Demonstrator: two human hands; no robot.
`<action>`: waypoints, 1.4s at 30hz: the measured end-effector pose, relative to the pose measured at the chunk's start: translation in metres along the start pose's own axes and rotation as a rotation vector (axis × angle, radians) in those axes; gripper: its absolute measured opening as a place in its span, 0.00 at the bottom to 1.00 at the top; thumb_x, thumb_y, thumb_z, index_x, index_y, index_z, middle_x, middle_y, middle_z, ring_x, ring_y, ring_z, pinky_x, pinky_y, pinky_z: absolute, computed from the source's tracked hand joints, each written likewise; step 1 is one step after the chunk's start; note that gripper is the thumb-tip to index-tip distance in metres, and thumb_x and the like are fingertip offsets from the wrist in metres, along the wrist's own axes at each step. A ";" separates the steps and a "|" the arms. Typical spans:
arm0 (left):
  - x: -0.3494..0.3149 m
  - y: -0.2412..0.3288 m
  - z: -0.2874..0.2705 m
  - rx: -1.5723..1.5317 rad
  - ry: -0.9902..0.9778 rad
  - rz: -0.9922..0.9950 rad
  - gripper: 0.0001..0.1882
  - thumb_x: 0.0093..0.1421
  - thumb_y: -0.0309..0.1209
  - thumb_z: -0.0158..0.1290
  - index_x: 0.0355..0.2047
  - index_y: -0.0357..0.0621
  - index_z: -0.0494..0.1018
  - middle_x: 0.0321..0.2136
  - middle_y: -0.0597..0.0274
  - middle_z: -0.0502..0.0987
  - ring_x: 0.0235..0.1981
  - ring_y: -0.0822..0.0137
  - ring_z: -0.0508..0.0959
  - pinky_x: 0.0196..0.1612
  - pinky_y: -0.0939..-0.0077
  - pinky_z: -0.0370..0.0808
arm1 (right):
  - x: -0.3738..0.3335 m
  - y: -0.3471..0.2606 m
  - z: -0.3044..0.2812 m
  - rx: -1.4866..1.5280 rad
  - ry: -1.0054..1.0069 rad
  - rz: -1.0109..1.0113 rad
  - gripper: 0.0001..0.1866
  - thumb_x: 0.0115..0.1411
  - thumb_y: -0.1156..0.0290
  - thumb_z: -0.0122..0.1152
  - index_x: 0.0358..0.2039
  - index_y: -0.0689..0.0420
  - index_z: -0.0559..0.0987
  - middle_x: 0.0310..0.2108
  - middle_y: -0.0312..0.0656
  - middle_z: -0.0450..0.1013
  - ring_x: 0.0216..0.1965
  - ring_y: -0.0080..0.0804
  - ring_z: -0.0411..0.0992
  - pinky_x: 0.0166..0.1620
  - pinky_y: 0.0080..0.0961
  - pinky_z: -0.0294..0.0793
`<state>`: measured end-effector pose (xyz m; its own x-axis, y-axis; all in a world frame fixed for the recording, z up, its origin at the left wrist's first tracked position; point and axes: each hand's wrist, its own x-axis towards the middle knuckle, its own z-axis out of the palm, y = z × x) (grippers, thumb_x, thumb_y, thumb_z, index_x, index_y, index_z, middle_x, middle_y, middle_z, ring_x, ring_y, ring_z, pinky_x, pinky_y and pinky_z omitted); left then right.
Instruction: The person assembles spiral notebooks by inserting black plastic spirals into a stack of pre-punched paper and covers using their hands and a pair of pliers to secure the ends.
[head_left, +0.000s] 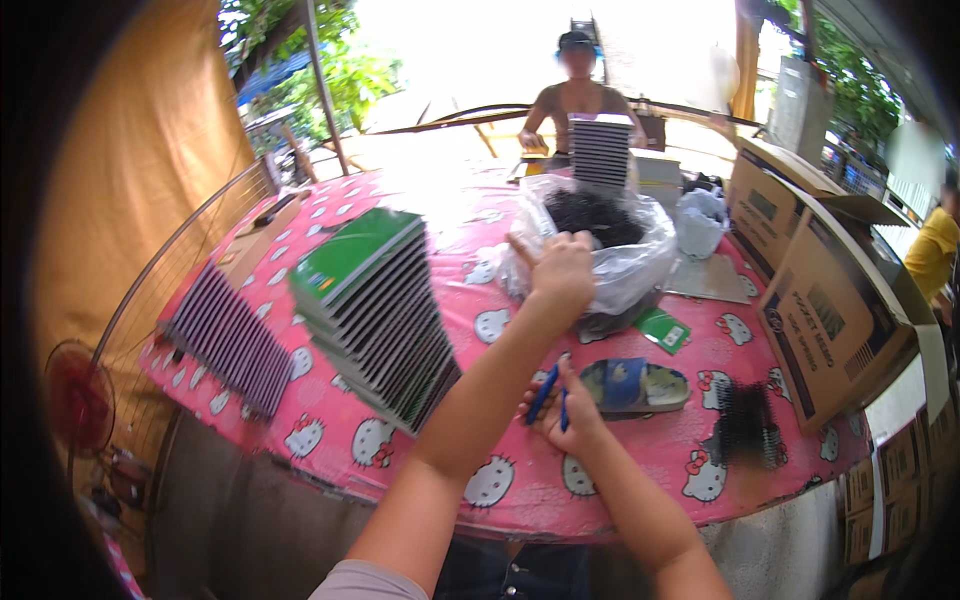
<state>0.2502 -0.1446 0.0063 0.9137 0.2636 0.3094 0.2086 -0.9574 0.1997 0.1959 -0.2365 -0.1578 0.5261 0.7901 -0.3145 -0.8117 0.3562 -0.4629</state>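
Note:
My left hand (560,270) reaches over the near rim of a white plastic bag (650,260). The bag holds a mass of thin black strands, perhaps coils (595,215). Its fingers are partly hidden and blurred, so I cannot see whether they grip anything. Closer to me, my right hand (568,412) is closed around blue-handled pliers (543,395), palm up above the pink tablecloth (490,325). A blue and grey slide sandal (640,385) lies just right of that hand. Beyond the sandal is a small green notebook (662,330).
A tall stack of green-covered notebooks (365,255) leans left of my arm; another stack (230,340) stands farther left. Black bristly material (748,425) lies at the right, near cardboard boxes (830,315). Across the table a person (575,95) sits behind another notebook stack (600,150).

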 end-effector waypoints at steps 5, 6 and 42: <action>-0.088 -0.001 -0.102 -0.254 0.387 0.325 0.31 0.54 0.46 0.57 0.53 0.39 0.67 0.48 0.50 0.72 0.54 0.53 0.69 0.60 0.36 0.50 | -0.013 -0.008 0.008 -0.003 0.065 -0.027 0.37 0.59 0.35 0.44 0.36 0.64 0.74 0.29 0.48 0.75 0.28 0.43 0.75 0.37 0.41 0.76; -0.101 -0.011 -0.120 -0.274 0.439 0.343 0.30 0.54 0.46 0.57 0.51 0.38 0.69 0.46 0.49 0.73 0.52 0.53 0.71 0.59 0.42 0.54 | -0.015 -0.005 0.008 0.003 0.091 -0.027 0.37 0.59 0.35 0.43 0.36 0.64 0.74 0.29 0.48 0.74 0.28 0.43 0.74 0.36 0.41 0.76; -0.078 -0.167 -0.183 -0.359 -0.254 0.731 0.19 0.51 0.42 0.60 0.14 0.39 0.78 0.19 0.61 0.79 0.45 0.58 0.78 0.41 0.71 0.75 | -0.044 -0.005 0.196 -0.938 -0.330 -0.301 0.18 0.59 0.61 0.61 0.39 0.65 0.76 0.27 0.42 0.75 0.27 0.30 0.74 0.33 0.23 0.72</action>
<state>0.0797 0.0166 0.1191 0.8352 -0.4815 0.2658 -0.5480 -0.7698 0.3273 0.1272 -0.1759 0.0210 0.4636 0.8806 0.0980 -0.0603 0.1417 -0.9881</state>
